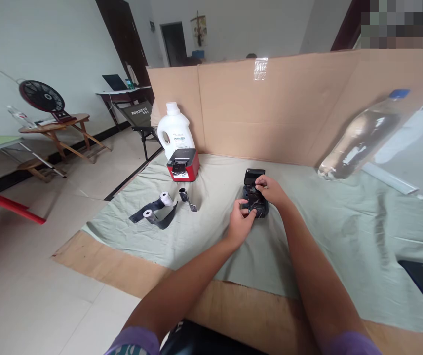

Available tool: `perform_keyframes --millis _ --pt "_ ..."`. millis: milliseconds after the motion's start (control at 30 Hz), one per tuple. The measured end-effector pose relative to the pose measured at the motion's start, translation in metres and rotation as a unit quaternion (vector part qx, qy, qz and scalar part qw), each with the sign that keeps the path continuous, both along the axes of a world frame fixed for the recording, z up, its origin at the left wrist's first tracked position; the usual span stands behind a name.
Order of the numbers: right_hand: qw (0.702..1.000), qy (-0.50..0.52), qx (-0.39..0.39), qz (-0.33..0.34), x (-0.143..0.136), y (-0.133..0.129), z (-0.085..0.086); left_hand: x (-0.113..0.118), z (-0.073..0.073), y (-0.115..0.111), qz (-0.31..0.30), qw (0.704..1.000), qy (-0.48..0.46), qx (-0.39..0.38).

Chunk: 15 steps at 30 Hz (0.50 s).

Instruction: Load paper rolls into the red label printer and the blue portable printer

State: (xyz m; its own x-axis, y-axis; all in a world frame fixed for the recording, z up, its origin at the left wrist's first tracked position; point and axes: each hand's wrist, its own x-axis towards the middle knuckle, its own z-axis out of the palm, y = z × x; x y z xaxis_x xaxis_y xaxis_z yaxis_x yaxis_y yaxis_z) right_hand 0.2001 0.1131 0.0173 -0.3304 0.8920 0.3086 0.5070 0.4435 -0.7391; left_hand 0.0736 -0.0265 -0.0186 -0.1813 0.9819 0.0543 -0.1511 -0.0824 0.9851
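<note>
Reaching forward, left grip [240,223] clasps black device [259,203]; right grip [271,191] curls over it, hold unclear

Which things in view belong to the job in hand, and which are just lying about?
In the job:
left hand
right hand
open black device
perhaps the rolls

Just lying about, it seems:
red-and-black machine
white jug
clear bottle
fan

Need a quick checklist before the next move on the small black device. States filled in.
1. Device lid raised: ok.
2. Left hand at the device's near left side: ok.
3. Right hand at the device, by the lid: ok.
4. Device interior seated properly: cannot tell, partly covered by hands.
5. White rolls away from hands: ok.
6. White rolls fully wound: not ok, dark strips trail out.
</note>
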Motion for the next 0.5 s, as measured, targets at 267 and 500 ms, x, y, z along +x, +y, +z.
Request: perform_keyframes --millis 267,500 --pt "0.962 -0.226 0.037 -0.151 -0.013 -0.009 0.0 -0.001 -0.005 0.004 0.003 1.0 0.011 0.007" --pt "0.969 -0.091 0.017 -0.227 -0.009 -0.001 -0.003 -0.001 -0.005 0.004 0.005 0.998 0.058 0.036"
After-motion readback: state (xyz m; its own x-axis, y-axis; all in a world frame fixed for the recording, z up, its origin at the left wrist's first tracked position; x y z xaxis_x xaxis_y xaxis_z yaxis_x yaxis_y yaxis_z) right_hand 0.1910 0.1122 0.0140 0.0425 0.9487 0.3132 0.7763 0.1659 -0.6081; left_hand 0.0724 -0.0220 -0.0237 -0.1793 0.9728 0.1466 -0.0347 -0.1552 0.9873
